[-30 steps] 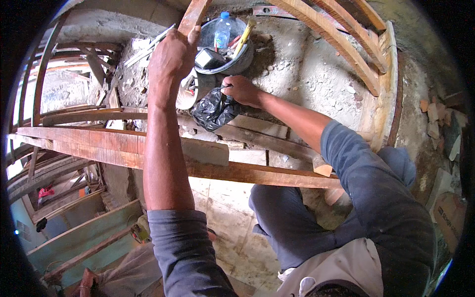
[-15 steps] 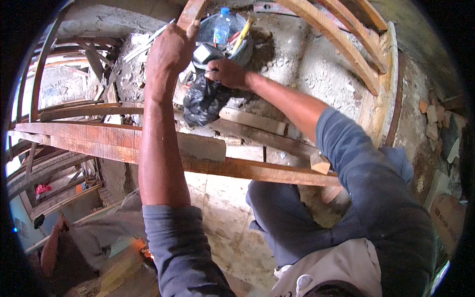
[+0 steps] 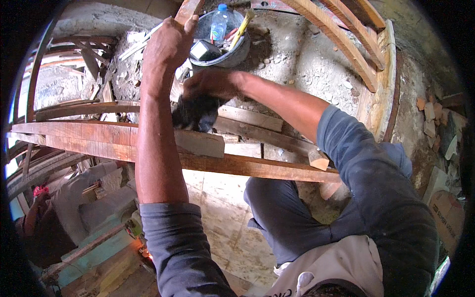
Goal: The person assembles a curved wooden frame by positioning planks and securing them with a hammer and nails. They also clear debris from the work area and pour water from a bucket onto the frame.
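My left hand (image 3: 169, 43) is closed around a piece of wood (image 3: 190, 9) that runs out of the top of the view. Below and to its right, my right hand (image 3: 212, 84) is smeared by motion, its fingers bent down at a black plastic bag (image 3: 198, 116). What those fingers grip, if anything, does not show. Just beyond this hand stands a dark bucket (image 3: 236, 58) holding a clear plastic bottle (image 3: 219, 24) with a blue cap, a yellow-handled tool (image 3: 241, 30) and a dark box-like object (image 3: 205, 51).
Long timber beams (image 3: 74, 134) cross in front of me, under my left forearm. Curved wooden pieces (image 3: 341, 47) stand at the far right. Rubble covers the ground (image 3: 307, 64). Another person (image 3: 94, 198) is at the lower left. Broken bricks (image 3: 430, 114) lie at the right.
My right hand has moved left and down over the black bag and now blurs. My left hand keeps its hold on the wood. The other person at lower left has shifted.
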Demonstrator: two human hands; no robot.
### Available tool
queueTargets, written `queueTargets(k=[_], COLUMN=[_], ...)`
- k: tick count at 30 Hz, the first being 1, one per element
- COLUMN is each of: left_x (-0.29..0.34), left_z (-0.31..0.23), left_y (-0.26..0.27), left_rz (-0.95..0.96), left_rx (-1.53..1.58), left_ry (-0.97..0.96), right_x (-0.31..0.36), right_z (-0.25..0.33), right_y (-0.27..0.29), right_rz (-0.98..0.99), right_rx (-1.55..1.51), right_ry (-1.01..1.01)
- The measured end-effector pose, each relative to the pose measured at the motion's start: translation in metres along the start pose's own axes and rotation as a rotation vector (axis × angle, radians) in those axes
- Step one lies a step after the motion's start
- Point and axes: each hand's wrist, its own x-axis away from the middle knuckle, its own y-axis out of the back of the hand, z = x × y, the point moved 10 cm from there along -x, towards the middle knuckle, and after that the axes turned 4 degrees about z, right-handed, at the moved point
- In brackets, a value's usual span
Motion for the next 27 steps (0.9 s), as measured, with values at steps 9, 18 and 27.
queueTargets(k=[9, 18, 27], left_x=[0.0, 0.002, -0.001], left_z=[0.0, 0.001, 0.002], left_y=[-0.004, 0.0, -0.003], left_rz=[-0.059, 0.026, 0.017], left_rx=[0.028, 0.013, -0.005], left_ry=[-0.087, 0.013, -0.005], right_x=[-0.015, -0.016, 0.019], right_z=[0.031, 0.07, 0.107], right_y=[0.027, 0.185, 0.253], right_rz=[-0.179, -0.861, -1.108], right_rx=[0.76, 0.338, 0.62], right_ry=[0.057, 0.373, 0.571])
